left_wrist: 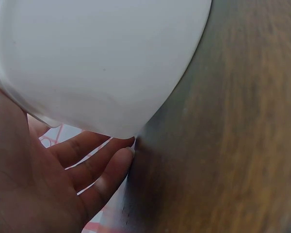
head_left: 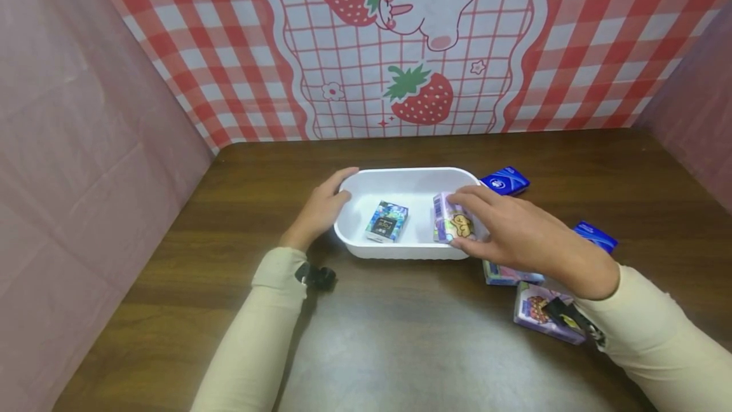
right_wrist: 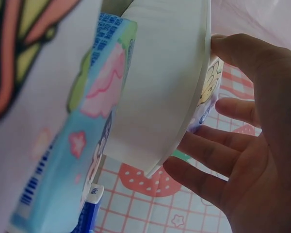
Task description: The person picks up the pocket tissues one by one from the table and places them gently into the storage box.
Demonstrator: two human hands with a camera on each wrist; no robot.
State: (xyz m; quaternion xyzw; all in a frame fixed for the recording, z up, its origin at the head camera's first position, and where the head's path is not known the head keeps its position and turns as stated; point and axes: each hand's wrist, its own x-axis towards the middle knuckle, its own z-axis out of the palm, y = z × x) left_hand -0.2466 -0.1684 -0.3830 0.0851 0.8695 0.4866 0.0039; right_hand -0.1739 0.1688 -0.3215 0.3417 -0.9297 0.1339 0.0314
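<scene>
A white oblong plastic tub [head_left: 400,252] stands on the wooden table. My left hand [head_left: 319,208] grips its left end, thumb over the rim; in the left wrist view, the fingers [left_wrist: 106,177] lie along the outer wall. My right hand [head_left: 517,227] reaches over the tub's right end and pinches a purple tissue pack [head_left: 446,221] with a yellow cartoon figure, between thumb and fingers. This pack is tilted inside the tub, and the right wrist view shows part of it [right_wrist: 209,87] beyond the rim. A blue floral tissue pack [head_left: 387,221] lies on the tub's floor, left of centre.
Right of the tub lie two dark blue packs [head_left: 506,181] [head_left: 596,236], a pink-and-green pack [head_left: 511,275] partly under the right hand, and a purple pack [head_left: 537,313] below the right wrist. A red checked strawberry cloth [head_left: 423,97] hangs behind the table.
</scene>
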